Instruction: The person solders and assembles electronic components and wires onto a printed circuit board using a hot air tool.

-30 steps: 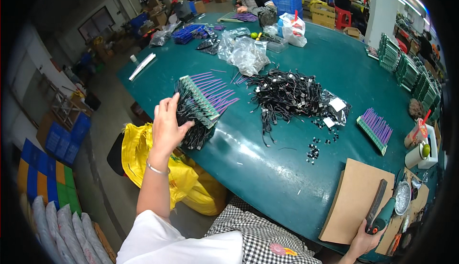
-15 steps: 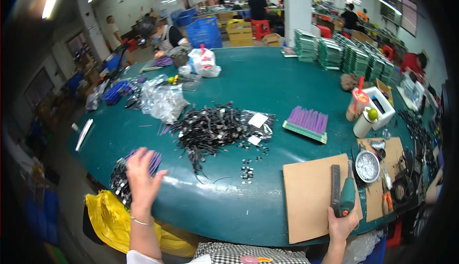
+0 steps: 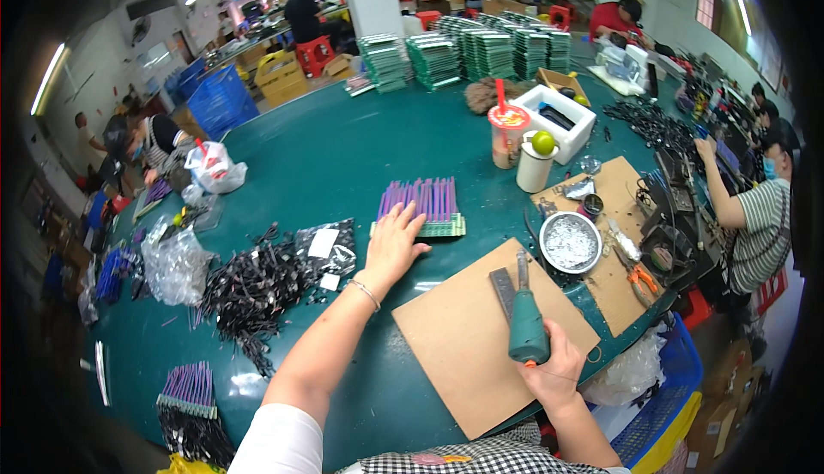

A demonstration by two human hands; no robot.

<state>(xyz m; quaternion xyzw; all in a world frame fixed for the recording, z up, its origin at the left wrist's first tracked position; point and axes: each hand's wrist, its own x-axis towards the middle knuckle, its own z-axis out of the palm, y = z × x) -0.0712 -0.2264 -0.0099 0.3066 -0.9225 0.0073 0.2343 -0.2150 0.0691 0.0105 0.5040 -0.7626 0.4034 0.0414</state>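
My left hand (image 3: pixel 393 246) reaches out flat over the green table (image 3: pixel 326 156), its fingertips touching the near edge of a green rack of purple-tipped parts (image 3: pixel 422 206). My right hand (image 3: pixel 552 369) grips the green handle of a soldering-iron-like tool (image 3: pixel 525 320), whose tip lies on a brown cardboard sheet (image 3: pixel 481 337) next to a dark flat strip (image 3: pixel 503 289). A pile of black cable pieces (image 3: pixel 257 289) lies left of my left arm.
A metal bowl of small parts (image 3: pixel 571 242), pliers (image 3: pixel 639 277), a drink cup (image 3: pixel 508 135) and a white box (image 3: pixel 562 118) sit to the right. Another purple rack (image 3: pixel 189 388) lies at the near left. Green stacks (image 3: pixel 463 54) stand far back. A seated person (image 3: pixel 755 217) works at right.
The view has swung right. My left hand left the purple rack at the near left and now touches another purple rack at the table's middle. The right hand still grips the green tool.
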